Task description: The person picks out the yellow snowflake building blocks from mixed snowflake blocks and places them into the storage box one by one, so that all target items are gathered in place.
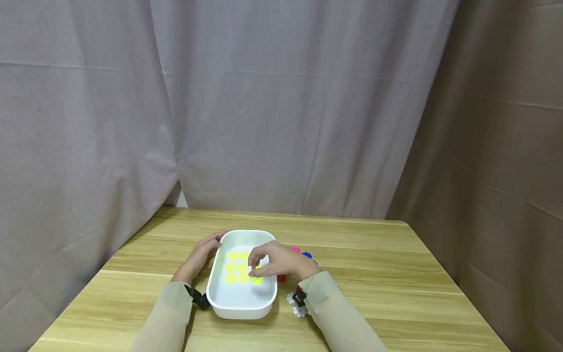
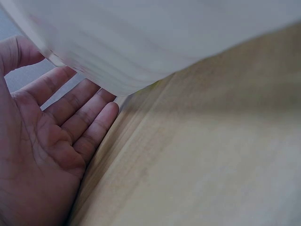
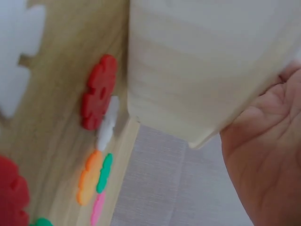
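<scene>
A white tray stands on the table with several round yellow pieces laid in rows on its floor. My left hand is at the tray's left side. In the left wrist view its fingers stretch out against the tray's outer wall, the thumb near the rim. Over the tray's right part hovers my right hand, thumb and index finger bent but apart, above yellow pieces at the right of the rows. I see nothing between those fingertips. The hand hides part of the rows; in the right wrist view the tray wall hides its fingers.
To the tray's right lie several notched flower-shaped discs: a red disc, an orange disc, a green disc, a pink disc, a blue disc and white discs. A grey curtain hangs behind the wooden table.
</scene>
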{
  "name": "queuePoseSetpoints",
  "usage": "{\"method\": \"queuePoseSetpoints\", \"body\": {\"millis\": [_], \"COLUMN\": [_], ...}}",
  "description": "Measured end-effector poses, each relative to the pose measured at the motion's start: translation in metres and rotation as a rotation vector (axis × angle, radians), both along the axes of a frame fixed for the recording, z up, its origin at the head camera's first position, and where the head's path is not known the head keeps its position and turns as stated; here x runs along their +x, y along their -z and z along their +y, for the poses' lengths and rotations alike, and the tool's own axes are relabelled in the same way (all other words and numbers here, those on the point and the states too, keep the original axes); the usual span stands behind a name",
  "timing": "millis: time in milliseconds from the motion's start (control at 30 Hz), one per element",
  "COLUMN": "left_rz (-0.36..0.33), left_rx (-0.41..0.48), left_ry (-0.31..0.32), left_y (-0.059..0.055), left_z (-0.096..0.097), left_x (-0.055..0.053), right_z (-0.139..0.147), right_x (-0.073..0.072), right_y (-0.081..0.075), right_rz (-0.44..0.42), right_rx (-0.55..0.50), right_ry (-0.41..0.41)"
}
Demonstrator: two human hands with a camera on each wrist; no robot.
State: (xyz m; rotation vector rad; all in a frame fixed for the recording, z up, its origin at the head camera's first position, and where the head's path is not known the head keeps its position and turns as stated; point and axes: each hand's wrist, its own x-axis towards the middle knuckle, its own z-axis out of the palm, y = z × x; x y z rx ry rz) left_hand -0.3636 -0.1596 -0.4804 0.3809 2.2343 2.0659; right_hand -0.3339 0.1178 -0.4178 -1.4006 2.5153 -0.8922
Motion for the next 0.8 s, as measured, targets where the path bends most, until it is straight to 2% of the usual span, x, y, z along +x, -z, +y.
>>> {"method": "queuePoseSetpoints", "body": {"millis": [233, 400, 567, 800], "left_rz": [-0.004, 0.007, 0.014, 0.023], "left_rx": [0.020, 0.023, 0.026, 0.024], "left_ry": [-0.002, 0.007, 0.015, 0.020], "left_y": [0.000, 0.000, 0.000, 0.001], "left_z": [0.001, 0.000, 0.000, 0.000], "left_x": [0.000, 0.000, 0.000, 0.000], "right_z": [0.007, 0.018, 0.036, 0.066], "right_x": [0.005, 0.005, 0.007, 0.004], "right_y": [-0.015, -0.017, -0.018, -0.016], "right_rz": [-0.013, 0.007, -0.024, -0.049], "right_rx": [-0.072, -0.083, -0.119, -0.147], "right_ry": [0.014, 0.021, 0.034, 0.098]}}
